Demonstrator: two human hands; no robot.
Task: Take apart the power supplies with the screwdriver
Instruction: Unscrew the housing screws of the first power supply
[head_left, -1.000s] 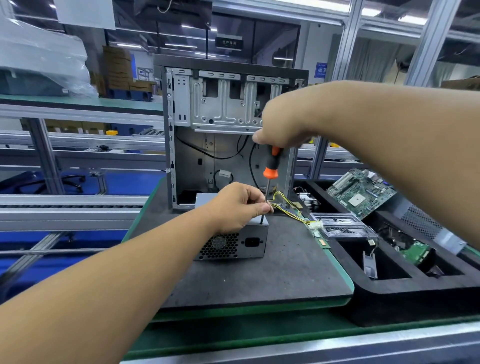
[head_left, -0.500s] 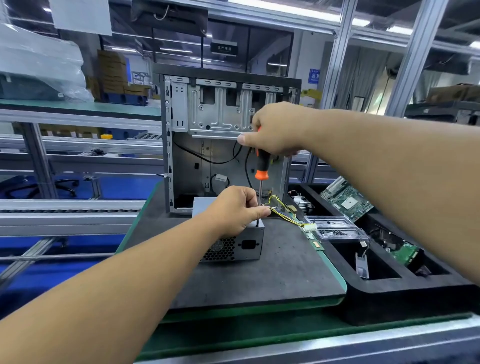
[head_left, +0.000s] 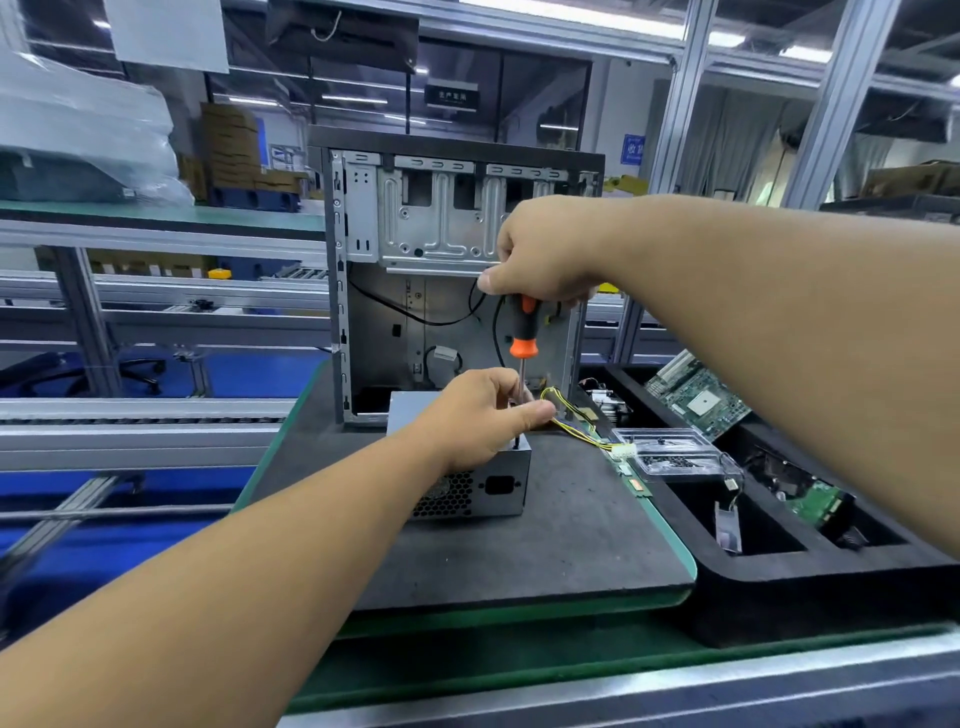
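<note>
while left hand pinches shaft, right hand grips screwdriver at power supply corner edge.

1. Power supply: grey sheet metal, dull sheen, with a perforated honeycomb grille;
2. Screwdriver: glossy orange and black plastic handle, bright steel shaft;
3. Computer case: bare stamped metal, satin;
4. Mat: dark, matt, finely grained;
5. Foam tray: black, matt;
6. Clear box: transparent glossy plastic.
</note>
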